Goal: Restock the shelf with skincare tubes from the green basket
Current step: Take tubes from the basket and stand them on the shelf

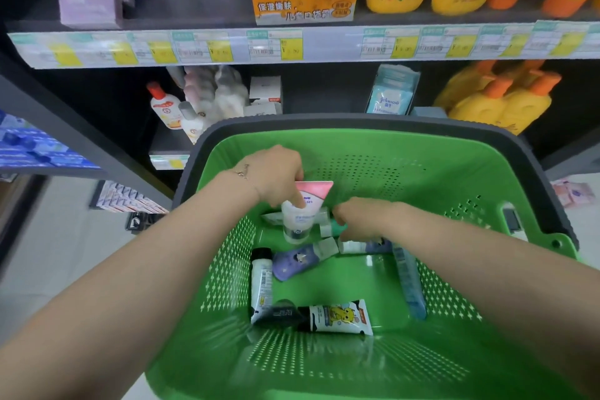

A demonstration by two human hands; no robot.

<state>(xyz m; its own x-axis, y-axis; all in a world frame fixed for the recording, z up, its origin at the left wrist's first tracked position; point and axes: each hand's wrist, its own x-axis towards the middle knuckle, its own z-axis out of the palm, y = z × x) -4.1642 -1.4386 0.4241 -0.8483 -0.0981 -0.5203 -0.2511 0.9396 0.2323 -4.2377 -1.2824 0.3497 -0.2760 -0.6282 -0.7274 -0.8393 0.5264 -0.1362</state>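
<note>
Both my hands are inside the green basket (422,178). My left hand (279,175) grips a pink-and-white tube (300,211), held upright with its cap down, above the basket floor. My right hand (360,217) curls its fingers around a teal-capped tube (334,227) lying near the back of the basket. On the floor lie a purple tube (298,261), a white tube with a black cap (261,282), a cartoon-printed tube (337,317), a blue tube (409,282) and a white-and-blue tube (363,246).
The dark shelf (168,143) behind the basket holds white bottles (167,107) and a blue wipes pack (389,97). Yellow bottles (500,104) stand at the right. The upper shelf edge (324,42) carries price tags, with boxes and yellow bottles above it.
</note>
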